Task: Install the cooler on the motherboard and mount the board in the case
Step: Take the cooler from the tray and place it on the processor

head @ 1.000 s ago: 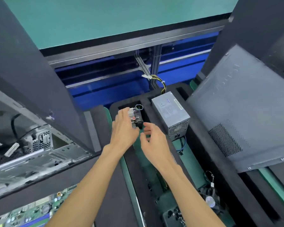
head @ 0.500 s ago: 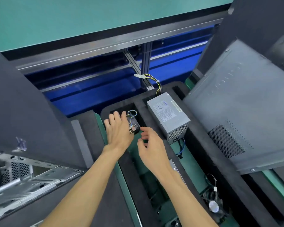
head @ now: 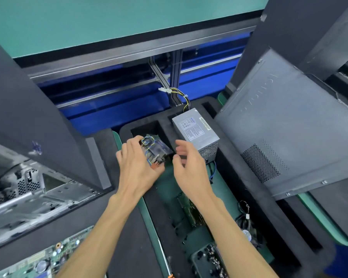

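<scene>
The cooler (head: 156, 150), a black fan on a finned heatsink with blue and yellow wires on top, sits tilted over a slot of the black foam tray (head: 247, 177). My left hand (head: 138, 167) grips it from the left side. My right hand (head: 186, 167) hovers just right of it with loosely curled fingers, holding nothing. The green motherboard (head: 38, 261) lies at the bottom left. The open metal case (head: 28, 195) lies at the left under a dark panel.
A grey power supply (head: 196, 130) with yellow and black cables stands in the tray right of the cooler. A grey side panel (head: 289, 125) leans at the right. A small fan (head: 247, 231) and a bin of screws (head: 211, 261) sit lower in the tray.
My left hand has lifted and tilted the cooler out of its slot, so its fan and wires show. My right hand moved closer to it. The view shifted down, showing the motherboard again.
</scene>
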The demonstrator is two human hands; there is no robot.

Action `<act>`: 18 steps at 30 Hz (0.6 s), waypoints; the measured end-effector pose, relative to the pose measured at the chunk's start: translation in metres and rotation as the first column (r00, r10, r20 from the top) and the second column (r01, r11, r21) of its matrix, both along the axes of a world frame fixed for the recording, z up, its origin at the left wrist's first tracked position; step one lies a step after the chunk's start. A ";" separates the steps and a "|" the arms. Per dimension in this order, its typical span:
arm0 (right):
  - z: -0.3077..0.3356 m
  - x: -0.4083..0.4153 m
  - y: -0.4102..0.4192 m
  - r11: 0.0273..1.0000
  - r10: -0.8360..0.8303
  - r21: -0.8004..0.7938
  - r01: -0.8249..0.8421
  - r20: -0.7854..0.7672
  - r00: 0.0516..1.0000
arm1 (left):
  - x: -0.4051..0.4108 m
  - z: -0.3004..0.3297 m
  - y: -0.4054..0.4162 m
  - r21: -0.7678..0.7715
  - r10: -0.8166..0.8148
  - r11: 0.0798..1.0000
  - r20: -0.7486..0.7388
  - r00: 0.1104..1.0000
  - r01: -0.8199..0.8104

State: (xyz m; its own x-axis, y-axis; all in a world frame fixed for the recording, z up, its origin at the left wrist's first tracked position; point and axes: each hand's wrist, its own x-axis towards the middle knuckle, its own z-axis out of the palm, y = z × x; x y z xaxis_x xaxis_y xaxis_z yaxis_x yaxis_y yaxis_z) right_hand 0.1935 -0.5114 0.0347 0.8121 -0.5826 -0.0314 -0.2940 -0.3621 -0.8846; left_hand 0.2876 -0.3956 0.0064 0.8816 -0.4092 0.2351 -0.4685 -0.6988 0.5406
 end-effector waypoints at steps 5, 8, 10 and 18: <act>0.016 -0.020 -0.008 0.987 -0.025 0.158 0.015 0.058 0.998 | -0.043 0.055 0.017 -0.393 -0.033 0.916 -0.275 0.961 -0.081; 0.025 -0.035 -0.004 0.931 0.016 0.361 -0.056 0.113 0.993 | -0.068 0.076 0.028 -0.559 -0.106 0.814 -0.410 0.906 -0.158; 0.031 -0.047 0.000 0.887 0.079 0.438 -0.148 0.173 0.982 | -0.084 0.088 0.037 -0.599 -0.139 0.783 -0.428 0.893 -0.165; 0.044 -0.107 0.024 0.864 0.219 0.377 -0.333 0.313 0.924 | -0.141 0.106 0.090 -0.604 -0.293 0.791 -0.519 0.803 -0.102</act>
